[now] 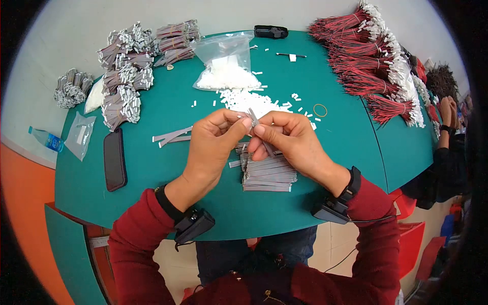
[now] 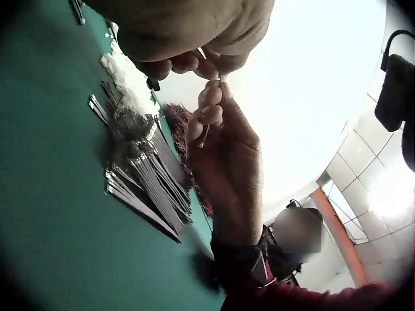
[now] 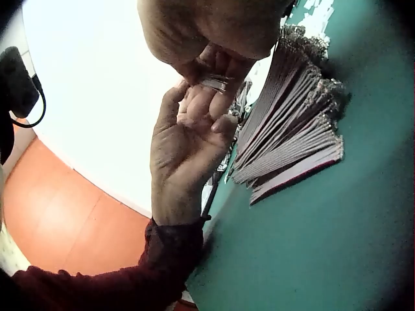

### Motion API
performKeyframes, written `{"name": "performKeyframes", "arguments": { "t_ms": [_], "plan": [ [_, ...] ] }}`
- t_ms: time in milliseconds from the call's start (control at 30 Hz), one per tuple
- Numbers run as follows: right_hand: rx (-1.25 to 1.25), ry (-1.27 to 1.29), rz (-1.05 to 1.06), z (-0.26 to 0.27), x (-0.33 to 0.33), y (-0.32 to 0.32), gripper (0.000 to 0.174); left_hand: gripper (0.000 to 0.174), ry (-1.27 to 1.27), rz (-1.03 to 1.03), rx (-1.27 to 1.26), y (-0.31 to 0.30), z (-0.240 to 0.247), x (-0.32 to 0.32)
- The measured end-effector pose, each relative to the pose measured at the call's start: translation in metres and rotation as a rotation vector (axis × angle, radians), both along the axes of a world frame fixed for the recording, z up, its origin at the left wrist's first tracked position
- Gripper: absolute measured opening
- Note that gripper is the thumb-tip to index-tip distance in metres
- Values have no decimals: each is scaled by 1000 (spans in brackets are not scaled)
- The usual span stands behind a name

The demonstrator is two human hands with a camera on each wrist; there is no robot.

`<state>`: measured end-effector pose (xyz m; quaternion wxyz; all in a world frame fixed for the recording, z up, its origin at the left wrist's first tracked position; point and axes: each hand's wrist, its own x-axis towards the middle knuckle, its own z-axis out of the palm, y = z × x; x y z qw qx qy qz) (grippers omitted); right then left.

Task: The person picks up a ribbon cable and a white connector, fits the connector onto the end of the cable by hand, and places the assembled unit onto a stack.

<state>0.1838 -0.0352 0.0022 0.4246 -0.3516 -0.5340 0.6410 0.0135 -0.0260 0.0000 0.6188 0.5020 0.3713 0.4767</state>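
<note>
Both hands meet above the green table in the head view. The right hand pinches a grey flat cable between thumb and fingers. At its left, the left hand pinches something small and pale at the cable's end; the fingers hide most of it. Beneath the right hand lies a stack of grey flat cables, also in the left wrist view as a fanned bundle and in the right wrist view. Small white connectors lie scattered just beyond the hands.
A clear bag of white pieces stands behind the scattered ones. Tied grey cable bundles and a phone are at left, with a bottle. Red-black wire bundles lie at right, a rubber band nearer. Another person's hands show at far right.
</note>
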Motion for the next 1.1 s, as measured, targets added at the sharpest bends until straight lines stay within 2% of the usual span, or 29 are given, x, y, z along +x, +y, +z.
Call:
{"name": "performKeyframes", "arguments": {
  "t_ms": [67,267,367,467,567,667,767,1100],
  "plan": [
    [7,3,-3,-1,-1,-1,18,9,-7,-12,-68,0,0,-1],
    [39,7,-14,-3,-2,-2,18,12,-242,-87,-202,2,-9,-2],
    [39,4,-7,-4,-2,-1,18,9,-240,-83,-196,3,-11,-2],
    [24,8,-2,-3,-1,-1,18,9,-62,-26,-50,0,-3,-1],
    [34,6,-3,-2,0,0,19,11,4,21,103,-1,1,1],
    [42,-7,-10,0,0,-2,19,17,3,31,126,0,-3,-1],
    [40,-3,-8,0,-1,-2,19,16,-18,56,102,-1,-3,0],
    [31,30,-12,-1,-1,-2,18,14,-135,-37,-46,3,-8,-1]
  ]
}}
